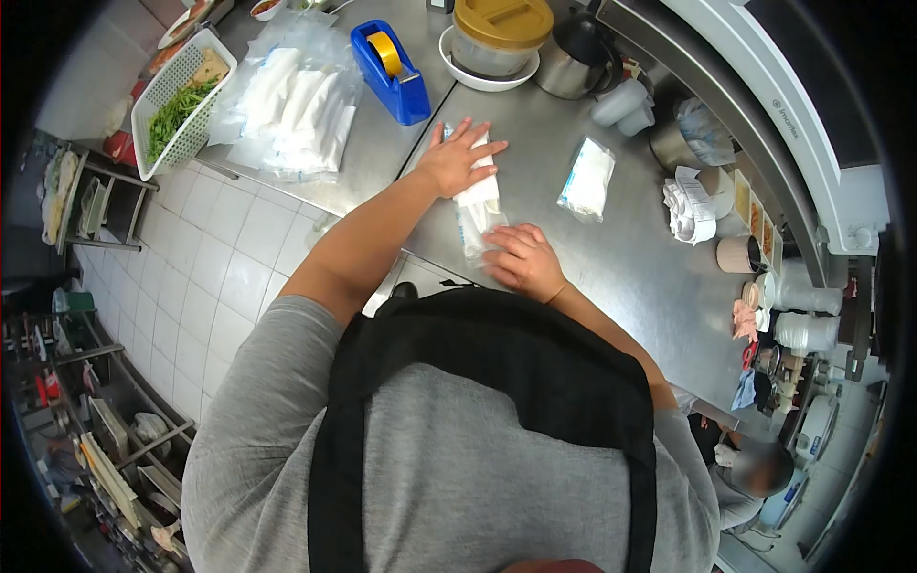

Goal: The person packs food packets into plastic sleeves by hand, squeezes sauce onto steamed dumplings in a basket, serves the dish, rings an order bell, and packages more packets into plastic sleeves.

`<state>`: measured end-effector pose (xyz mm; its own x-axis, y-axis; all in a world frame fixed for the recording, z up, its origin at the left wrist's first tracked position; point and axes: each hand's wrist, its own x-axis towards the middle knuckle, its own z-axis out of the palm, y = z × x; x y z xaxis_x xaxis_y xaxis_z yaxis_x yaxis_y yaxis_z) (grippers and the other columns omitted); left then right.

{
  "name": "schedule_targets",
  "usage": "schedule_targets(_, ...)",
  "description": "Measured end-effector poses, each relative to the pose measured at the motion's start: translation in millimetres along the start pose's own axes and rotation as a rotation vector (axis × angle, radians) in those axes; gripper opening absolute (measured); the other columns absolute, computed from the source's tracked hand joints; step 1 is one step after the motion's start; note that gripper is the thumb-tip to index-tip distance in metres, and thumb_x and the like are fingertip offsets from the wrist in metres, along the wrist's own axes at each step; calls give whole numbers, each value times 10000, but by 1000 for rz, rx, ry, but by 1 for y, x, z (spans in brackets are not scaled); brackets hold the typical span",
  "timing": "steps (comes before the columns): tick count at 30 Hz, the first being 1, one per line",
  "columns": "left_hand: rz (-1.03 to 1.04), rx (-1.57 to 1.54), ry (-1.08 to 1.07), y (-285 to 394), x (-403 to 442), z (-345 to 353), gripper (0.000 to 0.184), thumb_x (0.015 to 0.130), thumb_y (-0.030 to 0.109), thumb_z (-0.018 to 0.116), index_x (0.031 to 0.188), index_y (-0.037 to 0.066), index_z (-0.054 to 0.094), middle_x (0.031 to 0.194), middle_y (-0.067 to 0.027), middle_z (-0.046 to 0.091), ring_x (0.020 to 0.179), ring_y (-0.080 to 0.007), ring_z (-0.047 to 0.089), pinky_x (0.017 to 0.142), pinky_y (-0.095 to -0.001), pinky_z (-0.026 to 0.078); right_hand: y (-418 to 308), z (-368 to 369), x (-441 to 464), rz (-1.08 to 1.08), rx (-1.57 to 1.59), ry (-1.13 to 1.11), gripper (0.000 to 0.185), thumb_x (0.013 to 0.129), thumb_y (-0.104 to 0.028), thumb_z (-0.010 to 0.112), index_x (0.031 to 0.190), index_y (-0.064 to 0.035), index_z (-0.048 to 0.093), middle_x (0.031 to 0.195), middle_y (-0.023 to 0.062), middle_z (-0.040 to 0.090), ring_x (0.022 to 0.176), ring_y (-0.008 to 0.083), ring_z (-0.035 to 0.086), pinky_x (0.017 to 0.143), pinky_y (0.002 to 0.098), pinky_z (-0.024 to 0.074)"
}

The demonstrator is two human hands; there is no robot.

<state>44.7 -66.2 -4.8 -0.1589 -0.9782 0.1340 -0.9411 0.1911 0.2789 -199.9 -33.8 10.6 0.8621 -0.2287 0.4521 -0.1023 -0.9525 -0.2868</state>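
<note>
A long clear plastic packet with white contents [480, 199] lies on the steel counter in front of me. My left hand [460, 160] rests flat on its far end, fingers spread. At the near end, the fingers of my right hand [523, 260] are bent together over the packet's loose plastic edge. To the right lies a second, shorter white packet [587, 179] in clear plastic with blue print. A pile of similar long white packets [296, 110] is at the left, on plastic sheets.
A blue tape dispenser [392, 74] stands beyond my left hand, near a gold-lidded tub [501, 33] and a steel jug [570, 67]. A basket of greens [186, 103] sits far left. Cups and containers line the right. Another person [750, 477] is at lower right.
</note>
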Motion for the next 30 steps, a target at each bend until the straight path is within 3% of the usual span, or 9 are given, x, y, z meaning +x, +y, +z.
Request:
schedule_targets(8,-31,65,-110,0,6,-13,523,936,545,391,1422,354,366,1532,-52,246,1437,-295,149,1095,-635,118,8,8,-5,175,80,101,322,741,-247,744,976,-52,643,1053,92,612,1054,282,574,902,394,454)
schedule_targets(11,15,109,159,-5,6,-4,535,917,514,462,1414,338,376,1521,-55,265,1427,-287,185,1085,-639,142,7,8,-5,188,103,135,325,736,-220,749,979,-33,641,1010,105,607,1011,290,579,880,384,469)
schedule_targets(14,224,66,167,8,-10,-18,452,892,410,555,1326,299,497,1451,-40,378,1387,-267,279,1081,-597,206,9,7,-5,166,123,149,313,737,-203,748,974,-28,643,996,113,605,988,299,580,874,382,472)
schedule_targets(17,285,-115,46,7,-21,3,289,858,308,617,1141,252,634,1328,3,506,1327,-234,371,1072,-538,263,10,11,-9,169,160,148,279,754,-174,727,976,-28,643,1002,116,604,987,306,576,875,384,469)
schedule_targets(20,264,-129,74,15,-18,2,170,865,290,615,998,210,684,1251,22,563,1301,-232,411,1059,-507,294,15,6,-7,216,202,137,243,778,-103,672,1010,-36,642,1042,107,603,1017,306,565,888,381,461)
schedule_targets(22,249,-95,51,18,-16,-1,153,859,300,623,963,204,682,1244,26,565,1299,-226,414,1061,-512,290,15,-4,2,262,215,155,257,782,-45,630,1038,-44,642,1086,92,604,1055,299,557,898,377,454)
schedule_targets(25,212,-63,-17,23,-13,-9,135,857,305,621,940,214,678,1244,35,565,1305,-209,404,1065,-515,287,36,0,2,11,20,42,331,751,11,596,1073,-56,640,1157,61,598,1119,277,542,918,369,447)
schedule_targets(26,195,-58,-45,25,-13,-10,130,858,305,617,936,221,677,1247,39,564,1309,-202,398,1066,-514,287,39,3,-2,21,41,31,346,740,17,595,1075,-57,641,1164,55,599,1130,269,540,923,369,447)
schedule_targets(30,246,-50,154,22,-20,-5,181,823,223,641,1002,216,669,1297,-7,529,1315,-239,393,1058,-518,297,40,8,-5,44,108,14,380,712,35,590,1075,-60,645,1171,46,604,1140,252,546,944,373,446)
